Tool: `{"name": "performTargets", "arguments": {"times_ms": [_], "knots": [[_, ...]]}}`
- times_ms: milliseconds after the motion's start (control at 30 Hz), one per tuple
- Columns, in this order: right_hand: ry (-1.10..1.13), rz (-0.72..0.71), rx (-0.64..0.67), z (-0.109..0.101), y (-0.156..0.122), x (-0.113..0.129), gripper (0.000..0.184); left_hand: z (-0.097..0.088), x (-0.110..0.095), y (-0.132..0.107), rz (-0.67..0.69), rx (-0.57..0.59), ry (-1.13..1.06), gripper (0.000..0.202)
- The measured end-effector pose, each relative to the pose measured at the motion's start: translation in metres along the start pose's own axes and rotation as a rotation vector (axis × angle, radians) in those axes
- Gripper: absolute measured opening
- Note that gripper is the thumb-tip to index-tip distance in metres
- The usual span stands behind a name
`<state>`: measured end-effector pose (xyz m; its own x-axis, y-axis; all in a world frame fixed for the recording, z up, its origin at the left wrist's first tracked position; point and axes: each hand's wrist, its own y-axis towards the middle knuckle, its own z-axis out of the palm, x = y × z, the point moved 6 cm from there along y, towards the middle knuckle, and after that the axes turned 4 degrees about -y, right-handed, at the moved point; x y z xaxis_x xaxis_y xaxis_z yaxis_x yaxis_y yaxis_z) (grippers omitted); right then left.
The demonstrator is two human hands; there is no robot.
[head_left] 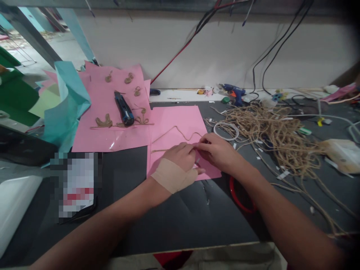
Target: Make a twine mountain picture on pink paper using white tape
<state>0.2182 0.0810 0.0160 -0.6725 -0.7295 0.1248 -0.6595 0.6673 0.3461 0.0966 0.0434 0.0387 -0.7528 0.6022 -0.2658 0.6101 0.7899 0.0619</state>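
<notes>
My left hand [178, 167], with a beige bandage round its wrist and palm, rests over a pink sheet [180, 114]. Its fingers are bent and close together at a piece of brown twine [176, 127]. One strand of twine lies in a zigzag across the sheet towards my right hand [218, 152]; another runs under my left hand. The right fingertips pinch in against the left ones, so the twine between them is mostly hidden. A small pale piece shows under the left fingers, too small to name.
Left of the sheet, another pink sheet [120, 140] bears several coiled twine shapes [104, 120] and a utility knife [124, 108]. To the right lie tangled twine [270, 127], a white ring [226, 131] and a red ring [239, 200]. Behind stands a blue glue gun [234, 92].
</notes>
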Motion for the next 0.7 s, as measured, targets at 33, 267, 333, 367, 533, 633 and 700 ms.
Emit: {"name": "performTargets", "arguments": {"times_ms": [33,267,333,367,533,633,700], "knots": [[0.007,-0.006,0.002,0.0,0.0,-0.001,0.029,0.002,0.0,0.002,-0.017,-0.002,0.002,0.049],[0.027,0.003,-0.015,0.0,-0.001,-0.004,0.031,0.005,0.005,0.002,-0.065,-0.018,0.005,0.055],[0.035,0.027,0.008,0.0,0.0,-0.005,0.029,0.005,0.008,0.003,-0.077,0.004,-0.01,0.057],[0.038,0.046,0.019,-0.001,0.0,-0.006,0.027,0.004,0.009,0.004,-0.081,0.017,-0.018,0.058],[0.05,0.156,0.058,-0.006,0.001,-0.011,0.019,0.002,0.008,0.007,-0.065,0.07,-0.031,0.063],[0.081,0.177,0.069,-0.011,-0.002,-0.015,0.019,0.001,0.006,0.008,-0.068,0.103,-0.011,0.065],[0.112,0.179,0.06,-0.014,-0.005,-0.019,0.019,0.001,0.005,0.008,-0.072,0.113,-0.002,0.067]]}}
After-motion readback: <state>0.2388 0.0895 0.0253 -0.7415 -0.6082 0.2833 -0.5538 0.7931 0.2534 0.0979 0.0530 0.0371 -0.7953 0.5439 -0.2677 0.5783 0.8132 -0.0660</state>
